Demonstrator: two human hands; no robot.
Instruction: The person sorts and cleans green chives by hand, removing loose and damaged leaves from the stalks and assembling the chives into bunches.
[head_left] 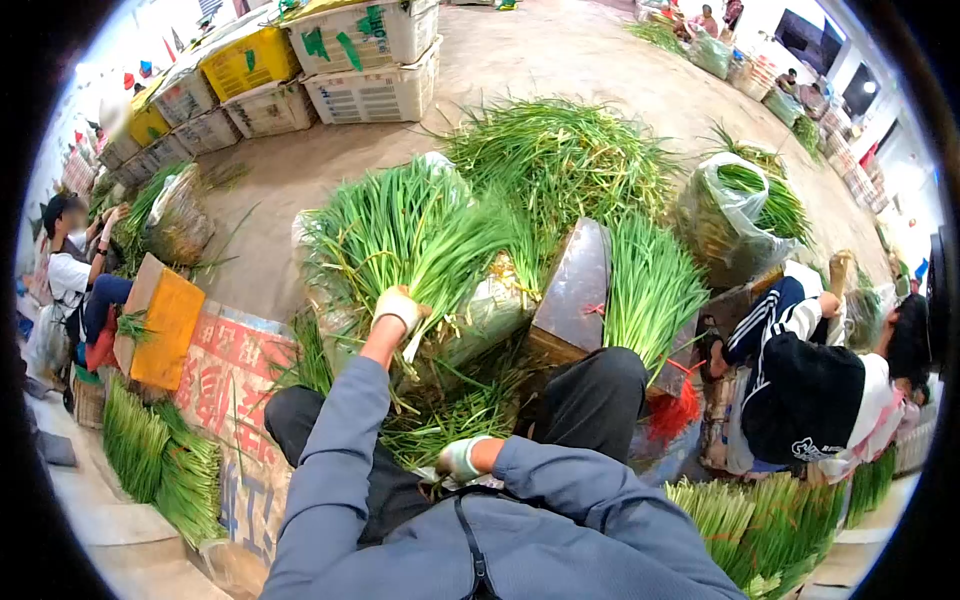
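Note:
My left hand [400, 308], in a pale glove, is closed around a bunch of garlic chives [415, 235]. Their whitish stem ends poke out below the fist, and the green leaves fan out over a bagged heap. Close to my lap, my gloved right hand [462, 458] is curled; what its fingers hold, if anything, is hidden. Loose leaves and trimmings [430, 430] lie between my knees. Right of the bagged heap, a neat bundle of chives [645, 285] rests beside a dark-topped wooden block [577, 285].
A large loose chive pile [560, 150] lies ahead, with a plastic bag of chives [735, 210] to its right. Stacked crates [365, 90] stand back left. Finished-looking bundles [160, 455] lie left. Co-workers sit at left [75, 260] and right [800, 380].

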